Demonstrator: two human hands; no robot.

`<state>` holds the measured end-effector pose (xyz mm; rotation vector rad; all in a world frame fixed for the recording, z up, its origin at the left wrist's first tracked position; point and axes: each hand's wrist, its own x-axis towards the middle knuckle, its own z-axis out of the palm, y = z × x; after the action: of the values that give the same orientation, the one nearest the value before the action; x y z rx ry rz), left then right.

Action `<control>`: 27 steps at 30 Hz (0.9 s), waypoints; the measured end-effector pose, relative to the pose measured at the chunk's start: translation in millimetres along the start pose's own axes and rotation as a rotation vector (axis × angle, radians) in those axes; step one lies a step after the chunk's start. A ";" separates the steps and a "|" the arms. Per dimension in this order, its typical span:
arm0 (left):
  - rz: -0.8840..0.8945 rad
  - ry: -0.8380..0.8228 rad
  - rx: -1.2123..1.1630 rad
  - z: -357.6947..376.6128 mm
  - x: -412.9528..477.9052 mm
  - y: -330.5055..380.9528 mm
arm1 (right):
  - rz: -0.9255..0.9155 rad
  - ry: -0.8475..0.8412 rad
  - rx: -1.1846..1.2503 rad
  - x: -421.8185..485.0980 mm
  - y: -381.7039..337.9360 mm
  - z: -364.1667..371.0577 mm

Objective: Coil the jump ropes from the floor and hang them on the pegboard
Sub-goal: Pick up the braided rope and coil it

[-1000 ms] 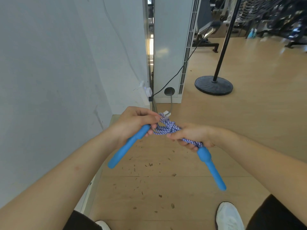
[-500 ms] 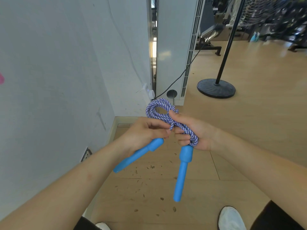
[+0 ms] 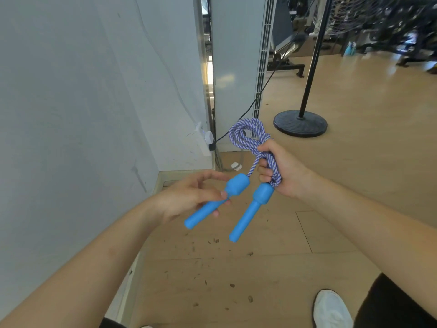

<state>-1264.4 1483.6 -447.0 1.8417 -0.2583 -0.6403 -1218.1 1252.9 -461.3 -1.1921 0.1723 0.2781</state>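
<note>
Holding the coiled jump rope (image 3: 250, 138) bunched in our right hand (image 3: 281, 171), closed around the wraps above one blue handle (image 3: 250, 210); our left hand (image 3: 189, 197) pinches the other handle (image 3: 212, 202) between thumb and fingers. We judge the braided cord light, soft and floppy, and the handles rigid, probably smooth plastic. Best hold: the bundle waist, since loose loops can slip; the pegboard isn't in view.

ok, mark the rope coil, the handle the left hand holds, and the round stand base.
rope coil (image 3: 246, 136), head view, on the twisted loop above the right hand
left-held handle (image 3: 208, 210), head view, mid-shaft
stand base (image 3: 300, 124), head view, top of the black disc
</note>
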 end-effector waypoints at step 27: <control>0.129 0.291 -0.559 -32.4 20.4 -2.7 | -0.115 -0.219 -0.413 -13.9 37.6 20.4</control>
<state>-1230.3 1501.0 -447.9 1.3411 0.0014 -0.3047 -1243.0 1283.0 -483.5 -1.5625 -0.1527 0.3512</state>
